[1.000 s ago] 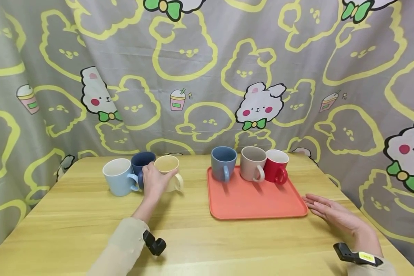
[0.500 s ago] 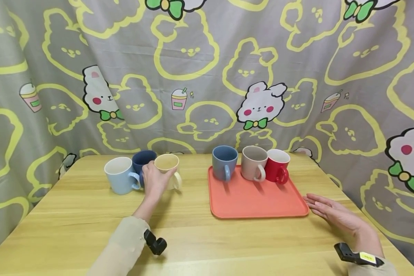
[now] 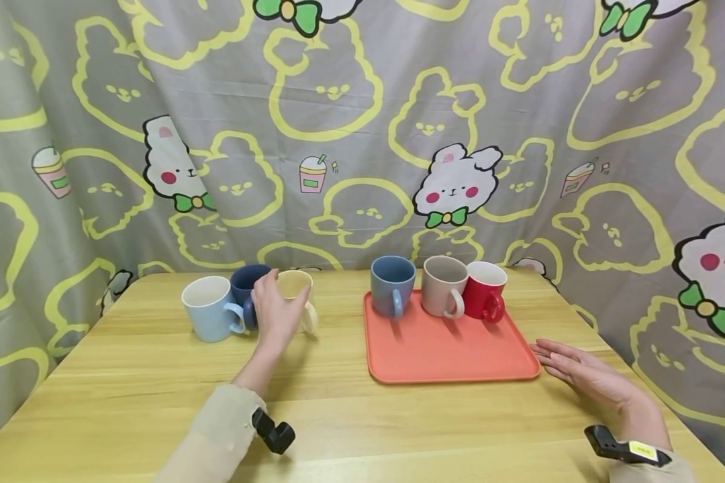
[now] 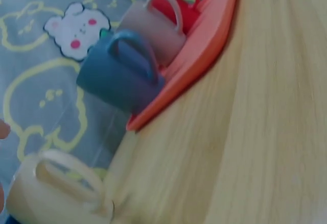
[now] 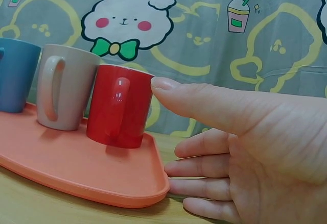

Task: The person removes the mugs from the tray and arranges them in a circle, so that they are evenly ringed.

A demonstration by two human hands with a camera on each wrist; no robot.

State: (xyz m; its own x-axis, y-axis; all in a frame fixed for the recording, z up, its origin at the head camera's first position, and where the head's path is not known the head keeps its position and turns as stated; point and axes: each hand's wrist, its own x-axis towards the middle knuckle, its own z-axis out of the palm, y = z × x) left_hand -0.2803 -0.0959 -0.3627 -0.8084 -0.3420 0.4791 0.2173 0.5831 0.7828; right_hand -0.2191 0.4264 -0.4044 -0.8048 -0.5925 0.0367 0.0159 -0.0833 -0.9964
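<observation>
The left hand (image 3: pixel 276 312) has loosened and risen slightly, fingers apart beside the pale-yellow mug (image 4: pixel 33 198); this, the light-blue mug (image 3: pixel 208 312) and navy mug (image 3: pixel 250 280) remain on the desk (image 3: pixel 338 422). Three mugs (image 3: pixel 441 292) already stand on the coral tray (image 3: pixel 441 355), the right hand (image 3: pixel 589 377) straight-fingered at its rim.

A cream mug (image 4: pixel 51 203) stands upright left of a coral tray (image 3: pixel 453 352)

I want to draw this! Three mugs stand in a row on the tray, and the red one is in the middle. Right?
Not quite: the head view shows the beige mug in the middle, between the blue mug and the red mug. The three do stand in a row on the tray.
</observation>
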